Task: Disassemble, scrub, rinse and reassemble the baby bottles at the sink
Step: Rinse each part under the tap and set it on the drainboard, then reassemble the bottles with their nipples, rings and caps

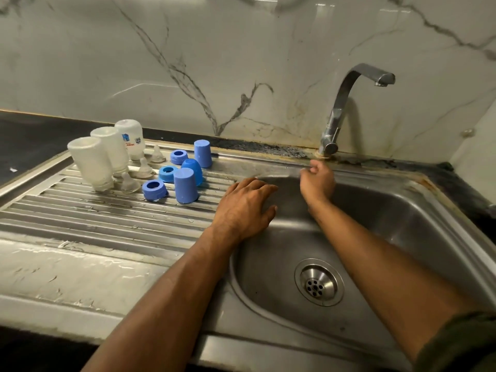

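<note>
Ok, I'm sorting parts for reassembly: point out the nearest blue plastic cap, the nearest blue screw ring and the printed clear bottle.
Nearest blue plastic cap (185, 186): head view, middle of its side wall.
Nearest blue screw ring (154, 189): head view, on its front outer wall.
Printed clear bottle (131, 138): head view, on its labelled side.

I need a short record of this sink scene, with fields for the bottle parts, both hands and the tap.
bottles: three clear bottles stand upside down on the ribbed drainboard
nipples: three clear nipples beside the bottles
collars: three blue collars on the drainboard
caps: three blue caps stand mouth down
left hand: left hand rests on the edge of the sink basin, holds nothing
right hand: right hand reaches toward the base of the tap, holds nothing
water: none seen running
</note>
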